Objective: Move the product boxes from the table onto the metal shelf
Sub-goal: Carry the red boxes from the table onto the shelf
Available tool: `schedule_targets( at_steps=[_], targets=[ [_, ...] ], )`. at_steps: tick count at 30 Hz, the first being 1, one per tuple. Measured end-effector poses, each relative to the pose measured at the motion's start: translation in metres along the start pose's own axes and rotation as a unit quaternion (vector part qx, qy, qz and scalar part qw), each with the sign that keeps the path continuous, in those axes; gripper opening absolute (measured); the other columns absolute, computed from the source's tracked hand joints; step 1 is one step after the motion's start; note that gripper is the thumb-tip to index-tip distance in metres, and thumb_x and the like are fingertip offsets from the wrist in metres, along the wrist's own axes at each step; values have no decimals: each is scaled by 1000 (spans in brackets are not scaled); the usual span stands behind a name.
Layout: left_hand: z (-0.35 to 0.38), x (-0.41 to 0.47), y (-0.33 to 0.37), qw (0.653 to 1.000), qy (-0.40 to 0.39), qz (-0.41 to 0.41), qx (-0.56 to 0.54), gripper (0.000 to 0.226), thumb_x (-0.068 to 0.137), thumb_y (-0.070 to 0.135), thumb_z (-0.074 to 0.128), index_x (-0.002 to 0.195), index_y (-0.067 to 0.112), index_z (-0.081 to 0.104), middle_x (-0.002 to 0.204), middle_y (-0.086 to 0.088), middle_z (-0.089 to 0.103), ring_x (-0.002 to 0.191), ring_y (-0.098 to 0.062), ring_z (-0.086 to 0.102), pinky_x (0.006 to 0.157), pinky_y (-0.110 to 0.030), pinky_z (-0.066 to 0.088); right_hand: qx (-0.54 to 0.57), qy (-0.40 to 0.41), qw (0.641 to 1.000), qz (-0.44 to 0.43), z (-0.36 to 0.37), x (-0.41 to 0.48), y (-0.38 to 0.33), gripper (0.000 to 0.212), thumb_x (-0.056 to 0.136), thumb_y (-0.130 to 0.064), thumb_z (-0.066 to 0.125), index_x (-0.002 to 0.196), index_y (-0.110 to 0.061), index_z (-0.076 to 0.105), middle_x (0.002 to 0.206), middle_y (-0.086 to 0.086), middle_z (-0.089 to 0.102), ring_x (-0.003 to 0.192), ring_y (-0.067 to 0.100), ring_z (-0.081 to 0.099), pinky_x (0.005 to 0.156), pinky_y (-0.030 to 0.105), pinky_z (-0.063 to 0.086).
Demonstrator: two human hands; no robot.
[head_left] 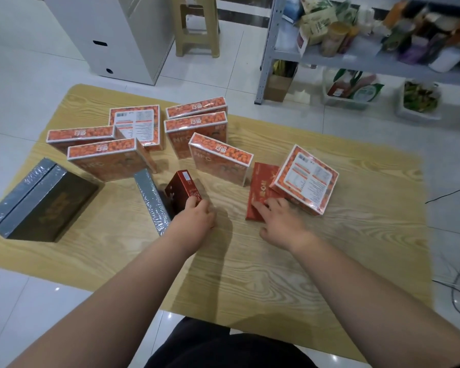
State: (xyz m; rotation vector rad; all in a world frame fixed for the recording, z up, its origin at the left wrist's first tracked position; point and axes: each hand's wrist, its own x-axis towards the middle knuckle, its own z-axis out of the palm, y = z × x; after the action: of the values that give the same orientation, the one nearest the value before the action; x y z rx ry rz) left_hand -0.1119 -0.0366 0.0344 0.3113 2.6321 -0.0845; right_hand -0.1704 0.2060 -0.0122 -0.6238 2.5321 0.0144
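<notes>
Gripping the near end of the small red box [182, 188], the left hand [197, 216] has its fingers curled round it. The box stands tilted on the table [223, 261], long axis rising away and leftward. The right hand [282, 221] rests with fingers straight and spread on the flat red box [259, 189], without gripping it. That box lies flat, long axis running near to far. A tilted orange box [306, 179] leans over its right side, label face up. Other orange boxes [101, 152] stand on edge across the table's far half. The shelf [356, 57] is beyond the far right corner, well apart.
</notes>
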Motion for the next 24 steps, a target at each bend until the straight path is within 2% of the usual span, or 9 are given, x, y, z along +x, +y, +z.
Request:
schedule_targets(
  at_steps=[4, 7, 10, 12, 15, 17, 20, 22, 24],
  targets=[
    [-8, 6, 8, 996, 68, 50, 35, 18, 90, 24, 61, 106, 17, 67, 111, -6, 57, 103, -32, 50, 74, -35, 44, 5, -17, 1000, 11, 12, -22, 1, 79, 89, -43, 53, 157, -37, 15, 141, 7, 34, 123, 30, 32, 101, 44, 43],
    [-1, 7, 17, 994, 62, 77, 53, 36, 90, 32, 40, 113, 18, 64, 116, -6, 59, 113, -34, 49, 104, -48, 32, 16, -21, 1000, 4, 18, -40, 5, 76, 90, -44, 53, 157, -38, 17, 140, 7, 34, 123, 29, 33, 103, 43, 41],
    [5, 2, 39, 994, 62, 76, 37, 37, 87, 22, 53, 124, 19, 54, 115, -7, 58, 113, -35, 52, 113, -61, 20, 29, -28, 999, -4, 25, -65, 7, 74, 91, -43, 51, 157, -39, 18, 140, 6, 34, 124, 28, 33, 103, 42, 40],
    [15, -3, 57, 995, 54, 80, 7, 39, 90, 25, 55, 129, 23, 48, 116, -5, 57, 111, -34, 53, 110, -56, 28, 39, -33, 999, -6, 30, -81, 10, 71, 91, -44, 50, 155, -41, 21, 140, 5, 34, 126, 28, 33, 104, 44, 40],
    [30, -13, 80, 993, 63, 90, -35, 40, 81, 32, 68, 117, 24, 54, 101, -2, 61, 93, -33, 61, 84, -44, 47, 33, -55, 998, -17, 37, -106, 15, 68, 91, -40, 52, 153, -41, 26, 137, 5, 37, 125, 29, 35, 105, 44, 39],
    [39, -19, 90, 994, 56, 70, -65, 45, 76, 39, 72, 114, 22, 56, 99, -2, 63, 89, -31, 63, 73, -39, 50, 31, -83, 996, -31, 36, -117, 17, 67, 91, -35, 56, 153, -38, 29, 135, 6, 39, 124, 30, 39, 101, 43, 43],
    [51, -31, 92, 995, 50, 36, -78, 60, 75, 44, 71, 127, 20, 53, 109, -3, 63, 96, -30, 62, 77, -39, 49, 22, -73, 995, -63, 26, -115, 21, 70, 90, -26, 63, 152, -28, 30, 133, 9, 38, 125, 30, 42, 94, 42, 46],
    [56, -42, 85, 997, 35, 10, -62, 68, 69, 43, 74, 129, 17, 53, 109, -4, 63, 94, -30, 62, 76, -40, 50, -32, -39, 994, -94, 20, -100, 23, 84, 84, -27, 72, 154, -24, 26, 142, 13, 34, 133, 33, 36, 101, 42, 44],
    [62, -53, 76, 998, 20, -16, -63, 65, 67, 39, 74, 125, 17, 55, 105, -4, 63, 91, -30, 63, 74, -40, 51, -86, -49, 989, -105, 13, -83, 22, 108, 75, -32, 83, 158, -25, 15, 158, 19, 16, 146, 39, 20, 113, 47, 35]
  ],
)
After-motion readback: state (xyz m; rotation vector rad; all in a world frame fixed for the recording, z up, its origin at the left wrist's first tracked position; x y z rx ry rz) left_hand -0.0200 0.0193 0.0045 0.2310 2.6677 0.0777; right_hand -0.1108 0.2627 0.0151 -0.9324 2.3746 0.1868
